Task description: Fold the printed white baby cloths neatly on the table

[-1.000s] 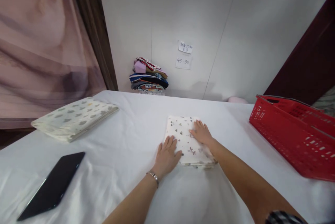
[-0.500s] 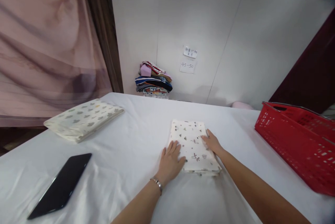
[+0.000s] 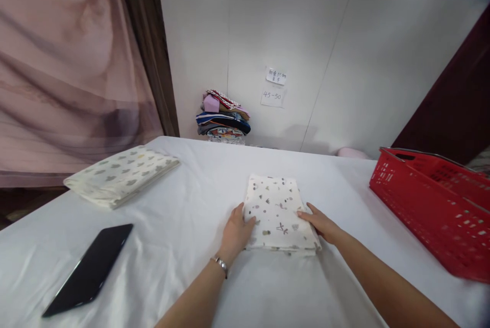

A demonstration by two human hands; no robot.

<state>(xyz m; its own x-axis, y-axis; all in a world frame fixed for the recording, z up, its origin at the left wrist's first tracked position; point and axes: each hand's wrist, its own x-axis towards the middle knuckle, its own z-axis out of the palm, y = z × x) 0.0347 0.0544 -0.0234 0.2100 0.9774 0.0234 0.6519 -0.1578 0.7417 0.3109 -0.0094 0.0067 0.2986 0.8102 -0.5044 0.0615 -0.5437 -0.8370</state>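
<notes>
A small folded white cloth [image 3: 274, 210] with little grey and brown prints lies on the white-covered table [image 3: 199, 185] in front of me. My left hand [image 3: 234, 234] holds its near left edge, thumb on top and fingers tucked under. On the opposite side, my right hand [image 3: 322, 224] grips the near right edge in the same way. A silver bracelet [image 3: 221, 263] is on my left wrist.
A larger folded cloth with grey prints [image 3: 120, 174] lies at the far left. A black phone [image 3: 90, 268] rests near the left front. A red plastic basket [image 3: 432, 205] stands at the right. A stack of folded clothes [image 3: 223, 118] sits against the back wall.
Both hands slid off the top of the cloth down to its near side edges and closed on them. The cloth shifted slightly.
</notes>
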